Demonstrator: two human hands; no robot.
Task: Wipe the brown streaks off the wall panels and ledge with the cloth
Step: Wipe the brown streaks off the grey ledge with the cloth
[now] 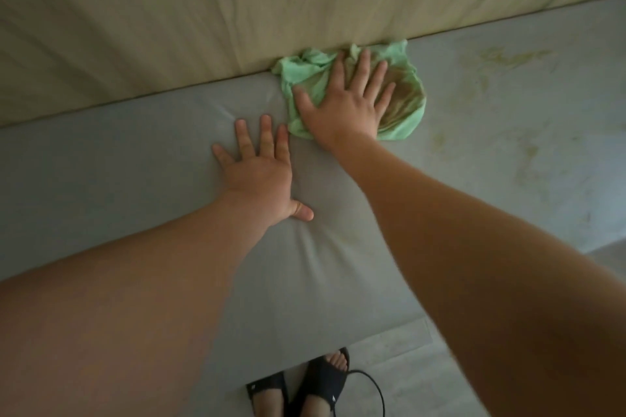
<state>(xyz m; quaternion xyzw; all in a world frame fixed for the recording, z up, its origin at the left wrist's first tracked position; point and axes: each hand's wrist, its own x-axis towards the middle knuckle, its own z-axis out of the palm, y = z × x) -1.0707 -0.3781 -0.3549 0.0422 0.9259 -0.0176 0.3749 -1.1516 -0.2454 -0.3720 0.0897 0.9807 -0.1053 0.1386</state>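
Roughly half done is the guess, at least for the part that's in view. The person's right hand point(345, 101) lies flat on the green cloth point(408, 111), fingers point(363, 66) straight and spread wide, pressing it down rather than gripping it. The cloth sits bunched on the grey surface point(135, 179), with its top edge touching the seam where the beige panel point(203, 10) begins. It has a big brown patch soaked into it, so it has clearly picked up plenty of muck.

The left hand point(261, 176) is just beside the cloth, palm down on the grey with its fingers spread. It holds nothing and looks like it's bracing the lean.

What's done: the grey surface to the left of the cloth and under both arms looks clean, with no streaks showing. The beige panel looks mostly fine too, though it's creased and dim, so faint marks would be hard to spot.

What's left: yellowish-brown streaks point(508, 57) smeared over the right side of the grey surface, the heaviest patch up near the seam and more smudges trailing lower down. That side probably comes next, maybe with a cleaner fold of cloth.

Black sandals point(325, 379) and a black cord point(376, 389) show on the floor below.
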